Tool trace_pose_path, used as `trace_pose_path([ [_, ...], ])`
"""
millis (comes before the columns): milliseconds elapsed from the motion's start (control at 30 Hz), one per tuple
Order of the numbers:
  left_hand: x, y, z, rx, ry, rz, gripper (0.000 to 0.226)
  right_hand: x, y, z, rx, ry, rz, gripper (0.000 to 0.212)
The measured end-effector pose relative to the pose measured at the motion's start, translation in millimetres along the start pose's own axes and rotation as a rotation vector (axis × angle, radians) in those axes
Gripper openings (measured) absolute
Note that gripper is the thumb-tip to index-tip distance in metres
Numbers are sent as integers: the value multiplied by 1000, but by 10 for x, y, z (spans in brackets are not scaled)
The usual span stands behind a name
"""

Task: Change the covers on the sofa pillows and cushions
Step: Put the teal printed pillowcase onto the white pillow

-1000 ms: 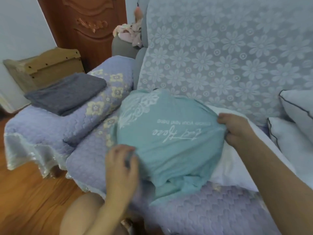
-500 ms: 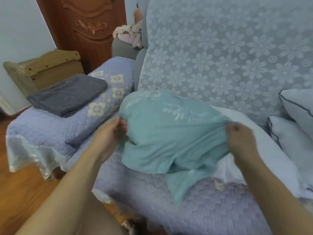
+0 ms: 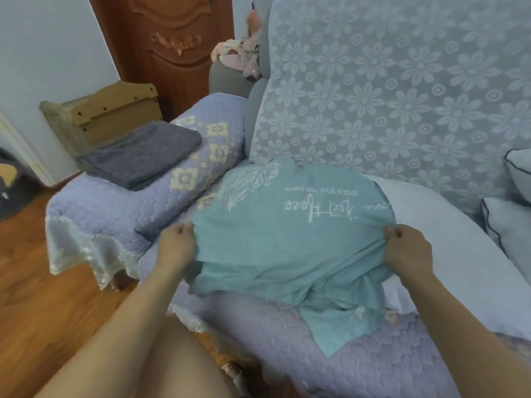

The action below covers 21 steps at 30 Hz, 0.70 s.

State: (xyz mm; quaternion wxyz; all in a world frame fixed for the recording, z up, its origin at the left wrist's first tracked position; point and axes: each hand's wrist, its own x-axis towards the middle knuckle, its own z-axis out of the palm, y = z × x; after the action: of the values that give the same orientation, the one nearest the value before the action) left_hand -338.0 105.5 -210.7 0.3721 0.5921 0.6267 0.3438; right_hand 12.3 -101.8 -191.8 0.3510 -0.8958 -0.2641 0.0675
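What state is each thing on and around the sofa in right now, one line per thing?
Teal cover: partly pulled over the white pillow, bunched at its near edge.
White pillow: lying on the sofa seat, right part uncovered.
Left hand: grips the cover's left edge.
Right hand: grips the cover's right edge.
Grey blanket: folded, resting on the sofa arm.
Door: closed.

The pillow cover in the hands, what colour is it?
Teal pillow cover with white script lettering and a white leaf print, seen in the head view.
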Motion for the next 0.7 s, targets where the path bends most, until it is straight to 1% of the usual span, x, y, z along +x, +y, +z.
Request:
trace_pose_path([
  [33, -71, 34, -267, 137, 69, 94, 37, 6, 14, 0, -8, -9, -13, 38],
  [67, -207, 74, -513, 217, 122, 167, 37, 2, 18, 18, -22, -24, -25, 37],
  [100, -390, 127, -697, 272, 147, 215, 35, -14, 11, 50, -45, -39, -35, 36],
  [133, -556, 180, -775, 298, 139, 247, 33, -34, -4, 78, -73, -54, -39, 33],
  [167, -713, 193, -793, 291, 101, 251, 30, -83, -10, 142, -95, -73, -33, 29],
  [233, -931, 197, -653, 153, 6, 221, 24, -201, -47, 208, -71, -74, -25, 22],
  [267, -989, 158, -585, 86, -4, 194, 22, -278, -78, 230, -14, -59, -30, 19],
  [300, -1014, 126, -531, 26, 10, 167, 21, -360, -117, 226, 48, 6, -68, 18],
  [367, -1038, 66, -499, -86, 51, 105, 21, -560, -254, 167, 78, 224, -252, 33],
  [400, -1039, 26, -505, -124, 69, 75, 21, -693, -388, 131, 59, 311, -399, 39],
  [433, -1046, -4, -520, -140, 83, 51, 21, -838, -544, 116, 38, 327, -566, 39],
  [467, -1051, -29, -537, -142, 94, 37, 21, -985, -707, 131, 11, 271, -711, 36],
  [500, -1056, -47, -556, -137, 101, 22, 20, -1117, -839, 188, -32, 174, -812, 37],
  [533, -1055, -65, -571, -141, 106, 14, 20, -1220, -923, 289, -92, 77, -852, 41],
  [567, -1050, -86, -584, -152, 106, 11, 19, -1311, -979, 396, -165, 18, -855, 44],
  [600, -1050, -101, -594, -166, 103, 13, 17, -1367, -989, 505, -246, 2, -855, 41],
  [633, -1048, -105, -601, -164, 99, 14, 15, -1384, -982, 595, -304, 8, -860, 34],
  [700, -1046, -96, -591, -124, 79, 28, 13, -1347, -931, 682, -320, 8, -858, 25],
])
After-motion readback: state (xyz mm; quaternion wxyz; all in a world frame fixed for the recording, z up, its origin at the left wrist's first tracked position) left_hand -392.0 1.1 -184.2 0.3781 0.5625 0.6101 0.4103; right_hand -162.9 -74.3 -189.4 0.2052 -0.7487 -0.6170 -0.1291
